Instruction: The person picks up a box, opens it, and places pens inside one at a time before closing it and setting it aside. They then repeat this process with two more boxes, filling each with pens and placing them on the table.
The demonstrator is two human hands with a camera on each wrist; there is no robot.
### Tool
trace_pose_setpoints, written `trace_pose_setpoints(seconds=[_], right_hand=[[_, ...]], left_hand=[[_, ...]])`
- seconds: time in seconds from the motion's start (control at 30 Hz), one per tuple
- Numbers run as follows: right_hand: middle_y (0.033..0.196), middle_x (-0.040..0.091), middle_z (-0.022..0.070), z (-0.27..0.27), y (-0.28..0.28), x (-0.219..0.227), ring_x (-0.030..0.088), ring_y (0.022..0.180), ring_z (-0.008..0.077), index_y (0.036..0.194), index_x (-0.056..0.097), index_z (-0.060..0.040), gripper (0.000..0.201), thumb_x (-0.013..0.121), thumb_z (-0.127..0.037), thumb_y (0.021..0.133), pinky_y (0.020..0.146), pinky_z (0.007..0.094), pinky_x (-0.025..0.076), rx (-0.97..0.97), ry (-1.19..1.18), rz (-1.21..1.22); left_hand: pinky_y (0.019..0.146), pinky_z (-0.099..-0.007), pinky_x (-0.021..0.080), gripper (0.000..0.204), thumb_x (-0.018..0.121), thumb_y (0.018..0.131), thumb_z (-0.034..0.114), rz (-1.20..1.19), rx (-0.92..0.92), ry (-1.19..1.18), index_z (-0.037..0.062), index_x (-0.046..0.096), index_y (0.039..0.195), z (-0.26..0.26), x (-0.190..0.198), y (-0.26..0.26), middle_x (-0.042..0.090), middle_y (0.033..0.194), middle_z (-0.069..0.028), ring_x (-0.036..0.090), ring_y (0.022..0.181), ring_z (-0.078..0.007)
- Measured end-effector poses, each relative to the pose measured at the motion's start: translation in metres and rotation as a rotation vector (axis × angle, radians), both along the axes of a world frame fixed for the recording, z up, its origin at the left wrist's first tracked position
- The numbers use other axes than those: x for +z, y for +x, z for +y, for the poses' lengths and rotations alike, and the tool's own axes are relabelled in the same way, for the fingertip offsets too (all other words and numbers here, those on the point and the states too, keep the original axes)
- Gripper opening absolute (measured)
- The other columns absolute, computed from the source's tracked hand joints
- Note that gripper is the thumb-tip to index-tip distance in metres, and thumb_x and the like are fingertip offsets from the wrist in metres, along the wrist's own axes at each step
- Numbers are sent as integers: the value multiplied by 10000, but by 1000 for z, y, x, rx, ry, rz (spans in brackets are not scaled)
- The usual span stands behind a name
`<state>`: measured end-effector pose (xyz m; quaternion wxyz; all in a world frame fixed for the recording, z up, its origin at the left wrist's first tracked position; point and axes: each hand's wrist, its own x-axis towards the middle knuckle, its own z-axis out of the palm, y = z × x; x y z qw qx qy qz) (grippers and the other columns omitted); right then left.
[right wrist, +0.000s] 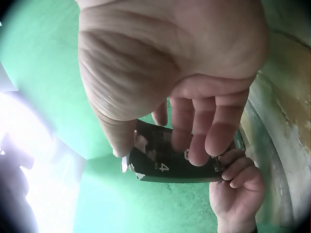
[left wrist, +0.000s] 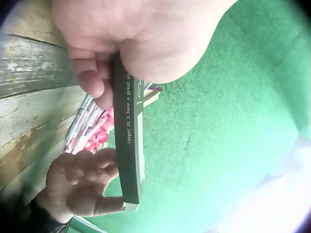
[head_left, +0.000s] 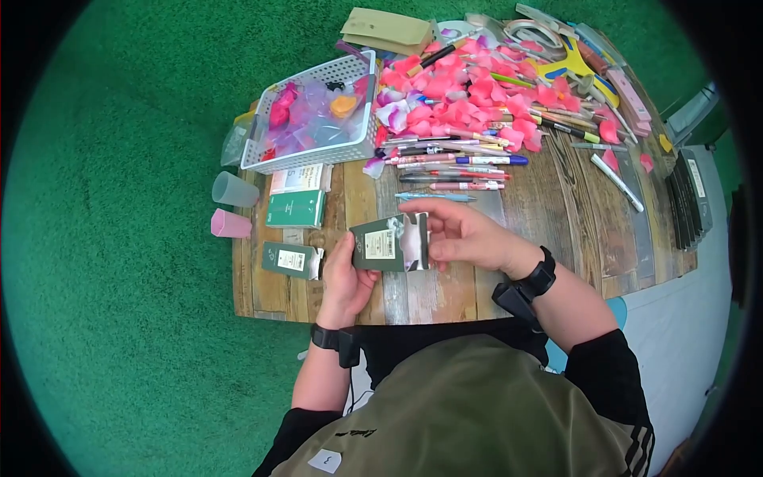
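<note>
A flat dark-green cardboard box [head_left: 380, 245] with a white barcode label is held above the table's front edge. Its right end is torn, showing ragged pale board. My left hand [head_left: 343, 278] grips the box's left end, thumb over the label side and fingers beneath. At the torn end, my right hand [head_left: 473, 238] holds the box with its thumb at the end and its fingers curved along the far side. White lettering runs down the narrow side of the box [left wrist: 129, 131] in the left wrist view. A similar box [head_left: 291, 261] with a torn end lies on the table to the left.
Behind the hands are rows of pens [head_left: 453, 171] and a heap of pink petals [head_left: 469, 95]. A white basket [head_left: 318, 155] of colourful bits stands at the back left. Two cups [head_left: 235, 191] and a green packet [head_left: 294, 208] lie near the left edge; dark boxes [head_left: 687, 199] stand at right.
</note>
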<state>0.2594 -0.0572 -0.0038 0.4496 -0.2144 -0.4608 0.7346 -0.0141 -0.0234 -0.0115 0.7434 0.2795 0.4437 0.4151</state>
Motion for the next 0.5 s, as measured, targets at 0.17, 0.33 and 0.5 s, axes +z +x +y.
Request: trace_pose_setpoints(seconds=[0.17,0.33,0.5], right_hand=[[1473,546,99,1,-8,-8,584,1273,200,1408,602,-130,506,788,-135,937,978,353,523,-403,296,-142],[1540,532,181,2,0,-5,570,1346,297,1058,762,-88,170,814,-140,905,1106,436,470,-466,504,-451],[1506,577,202,4,7,-4,643,1228,267,1034,768,-62,224,833,-250,930,1012,387,514,-214,408,-547]], left_hand=[[558,-269,520,389,427,1160,366,135,23,77,47,614,1281,4,6,2,734,952,-73,661,683,-150],[549,-272,518,410,439,1156,369,132,82,108,34,604,1325,6,4,-2,730,966,-82,648,673,-158],[537,-281,514,414,445,1152,342,230,131,155,15,580,1367,5,11,-2,723,1018,-87,652,686,-160]])
